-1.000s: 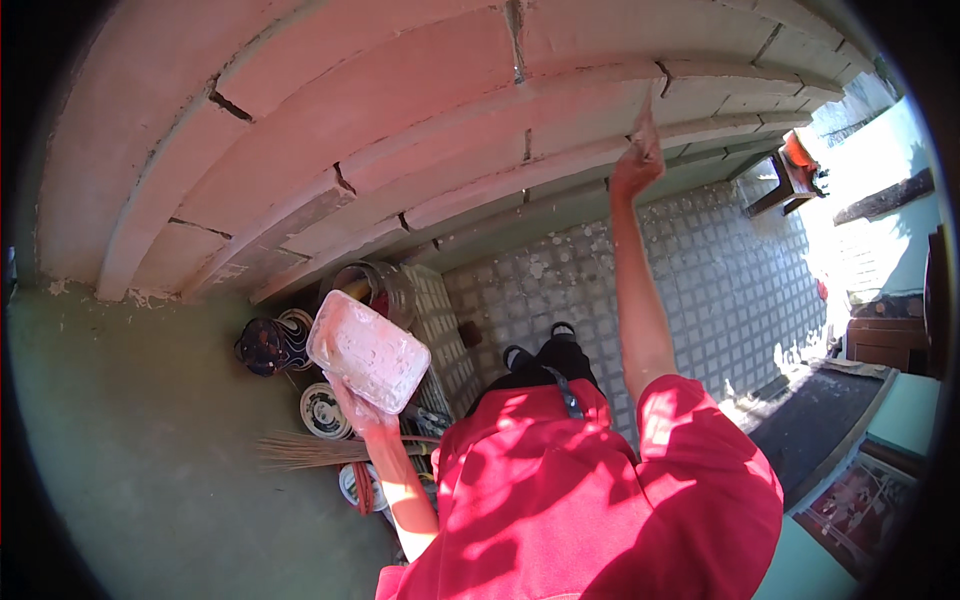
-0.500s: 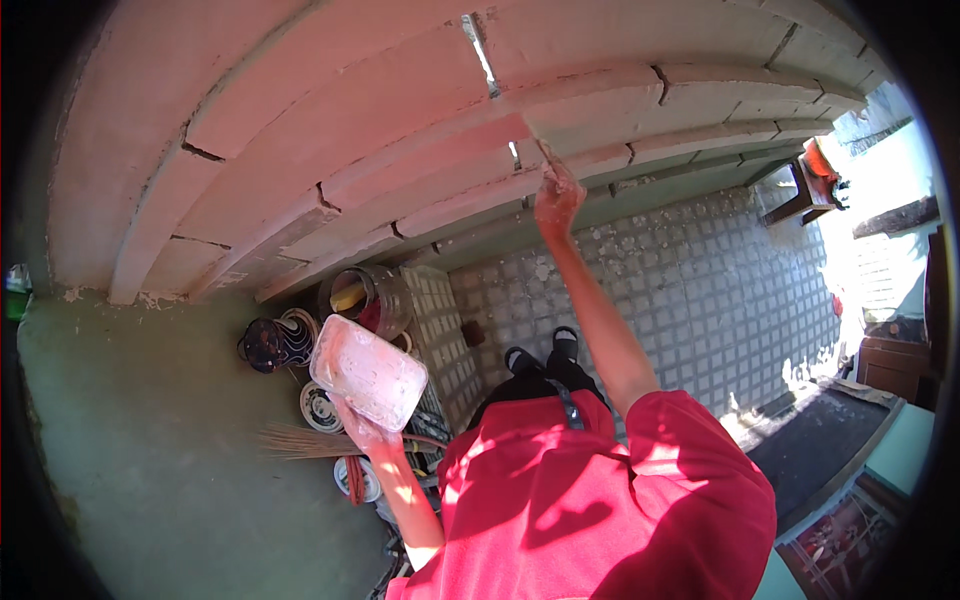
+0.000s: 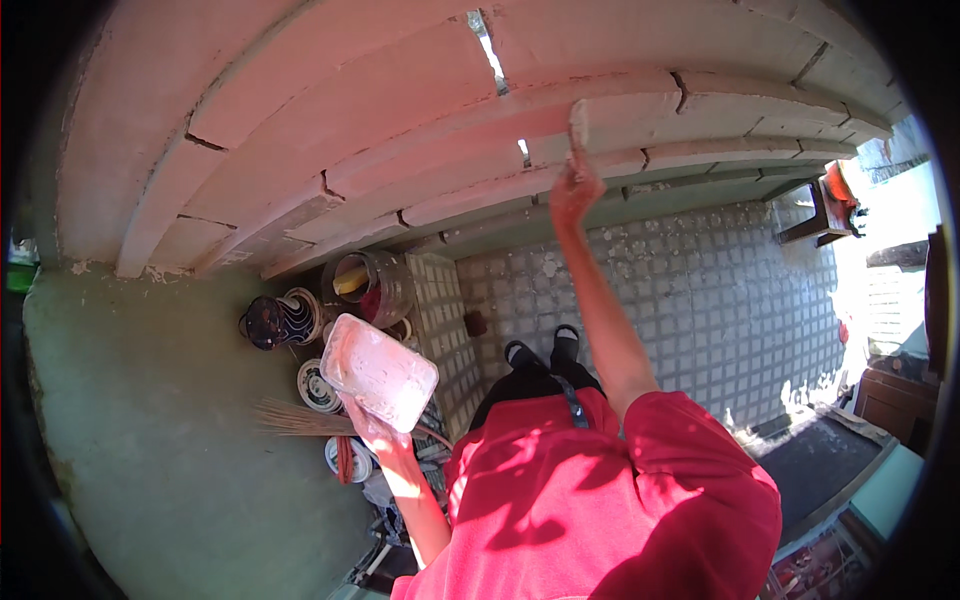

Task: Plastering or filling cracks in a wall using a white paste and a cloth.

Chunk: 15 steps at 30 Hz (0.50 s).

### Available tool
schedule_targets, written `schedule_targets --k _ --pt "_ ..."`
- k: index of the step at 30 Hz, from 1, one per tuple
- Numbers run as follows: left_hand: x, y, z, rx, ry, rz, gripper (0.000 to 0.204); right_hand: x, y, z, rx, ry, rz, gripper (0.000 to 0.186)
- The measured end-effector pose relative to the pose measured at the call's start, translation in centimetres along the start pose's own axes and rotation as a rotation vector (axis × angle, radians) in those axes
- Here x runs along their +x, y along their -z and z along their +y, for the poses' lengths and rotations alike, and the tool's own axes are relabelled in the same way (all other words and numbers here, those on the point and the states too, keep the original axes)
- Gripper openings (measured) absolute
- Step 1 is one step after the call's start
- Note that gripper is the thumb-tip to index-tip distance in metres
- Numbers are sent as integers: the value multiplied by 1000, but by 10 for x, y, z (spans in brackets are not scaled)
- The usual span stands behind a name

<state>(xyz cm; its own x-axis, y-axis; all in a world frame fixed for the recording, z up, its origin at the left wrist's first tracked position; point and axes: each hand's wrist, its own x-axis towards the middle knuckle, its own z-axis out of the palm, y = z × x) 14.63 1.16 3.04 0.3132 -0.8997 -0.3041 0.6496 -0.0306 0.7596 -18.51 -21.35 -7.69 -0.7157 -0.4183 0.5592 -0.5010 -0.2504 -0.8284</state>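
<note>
My right hand (image 3: 577, 190) is raised to the stepped concrete wall (image 3: 420, 140), its fingers closed round the handle of a paintbrush (image 3: 579, 122). The brush's pale, flat end points up against a ledge, right of a darker pink, wet-looking patch. Lower left, my left hand (image 3: 375, 428) grips a shallow rectangular plastic tub (image 3: 381, 372) from beneath and its near edge. Pinkish-white smears cover the tub; how much it holds I cannot tell. Dark joints and two bright slits break the wall's ledges.
Beyond the tub stand a clear bucket (image 3: 368, 288), a dark patterned container (image 3: 272, 322) and a white-lidded pail (image 3: 319, 385). A straw broom (image 3: 300, 418) lies near them. Patterned tiles (image 3: 680, 290) cover the floor. A small wooden table (image 3: 822, 215) stands far right, a dark-topped surface (image 3: 815, 460) nearer.
My right hand and the brush have shifted right and slightly down in the picture, the brush now more upright. The tub has moved slightly right with my left hand; the view has tilted a little.
</note>
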Motion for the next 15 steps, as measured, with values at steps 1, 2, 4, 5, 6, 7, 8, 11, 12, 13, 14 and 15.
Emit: schedule_targets --k 1,2,4,5,6,7,8,11,12,13,14,15 --pt "-2 -6 -1 1 -20 -45 61 -17 -18 -18 147 50 -48 54" --pt "6 -13 -10 -1 -7 -109 59 -35 -20 -25 101 61 -99 53" --pt "6 -16 -10 -57 15 -149 59 -59 -40 -50 263 72 -188 48" --pt "5 -16 -10 -118 27 -182 59 -67 -44 -61 275 74 -193 48" --pt "3 -17 -10 -121 22 -181 59 -72 -45 -67 311 43 -228 48" --pt "1 -19 -11 -123 27 -176 59 -72 -45 -71 345 13 -261 47" --pt "-1 -18 -10 -126 24 -163 59 -66 -44 -71 370 21 -209 47" --pt "-4 -5 -8 -154 3 -108 60 -21 -16 -66 136 39 -13 43" --pt "-8 8 -6 -154 -12 -70 60 -7 -11 -56 97 -17 76 42" --pt "-3 9 -12 -162 5 -73 60 8 -2 -35 14 -58 195 41" --pt "-4 9 -12 -126 -12 -81 59 7 -5 -30 22 -60 184 41" --pt "-4 10 -12 -91 -25 -94 58 3 -10 -27 6 -105 141 42"
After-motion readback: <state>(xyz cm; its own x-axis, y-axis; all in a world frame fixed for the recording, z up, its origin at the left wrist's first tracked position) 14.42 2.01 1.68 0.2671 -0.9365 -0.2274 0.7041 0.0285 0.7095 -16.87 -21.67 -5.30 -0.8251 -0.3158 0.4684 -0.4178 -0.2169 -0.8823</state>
